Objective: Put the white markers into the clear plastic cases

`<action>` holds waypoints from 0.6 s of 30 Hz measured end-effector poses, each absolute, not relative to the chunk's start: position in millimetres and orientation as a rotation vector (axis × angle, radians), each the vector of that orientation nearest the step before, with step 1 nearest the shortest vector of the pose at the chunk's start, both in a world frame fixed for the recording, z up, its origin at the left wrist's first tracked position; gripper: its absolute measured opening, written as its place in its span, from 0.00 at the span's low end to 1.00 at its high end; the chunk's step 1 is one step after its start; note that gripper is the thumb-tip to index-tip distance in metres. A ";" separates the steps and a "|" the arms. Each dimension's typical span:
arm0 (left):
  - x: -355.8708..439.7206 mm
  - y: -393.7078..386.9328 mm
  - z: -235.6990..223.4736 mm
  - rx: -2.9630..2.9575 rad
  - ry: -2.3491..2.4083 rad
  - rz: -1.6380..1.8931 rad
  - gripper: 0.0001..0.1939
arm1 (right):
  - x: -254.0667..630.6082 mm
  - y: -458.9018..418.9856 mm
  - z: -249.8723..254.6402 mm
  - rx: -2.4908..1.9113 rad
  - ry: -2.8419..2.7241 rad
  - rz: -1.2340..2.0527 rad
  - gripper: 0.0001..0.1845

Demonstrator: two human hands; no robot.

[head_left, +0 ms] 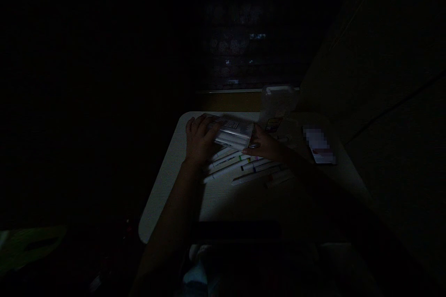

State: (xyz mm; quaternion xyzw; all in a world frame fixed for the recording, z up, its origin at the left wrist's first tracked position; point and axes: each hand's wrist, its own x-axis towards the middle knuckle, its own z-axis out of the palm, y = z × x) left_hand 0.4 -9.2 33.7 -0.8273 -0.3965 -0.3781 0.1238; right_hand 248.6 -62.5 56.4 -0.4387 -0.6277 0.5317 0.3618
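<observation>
In dim light, a clear plastic marker case (232, 135) is held over the table between my two hands. White marker barrels seem to show through its wall, and a printed label is on its upper side. My left hand (201, 141) wraps over its left end with the fingers bent. At the right end, my right hand (266, 144) grips the edge between thumb and fingers. Several white markers (226, 170) with coloured ends lie loose on the table beneath and in front of the case.
A pale table (216, 202) with rounded corners carries everything. Behind my right hand stands a clear plastic piece (278, 104) with a label, perhaps a lid. A phone (318, 145) lies at the right side, its screen blurred. A wall rises on the right.
</observation>
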 end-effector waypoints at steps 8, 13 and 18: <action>-0.3 -17.1 49.7 -2.368 -1.106 -0.977 0.20 | 246.9 -64.6 60.1 -1.052 -1.547 1.482 0.54; 0.6 -20.4 54.1 -2.358 -1.073 -0.868 0.17 | 249.3 -63.9 54.4 -1.118 -1.657 1.355 0.54; -2.3 -22.6 47.3 -2.360 -1.019 -0.856 0.22 | 249.1 -67.9 57.2 -1.372 -1.868 1.083 0.51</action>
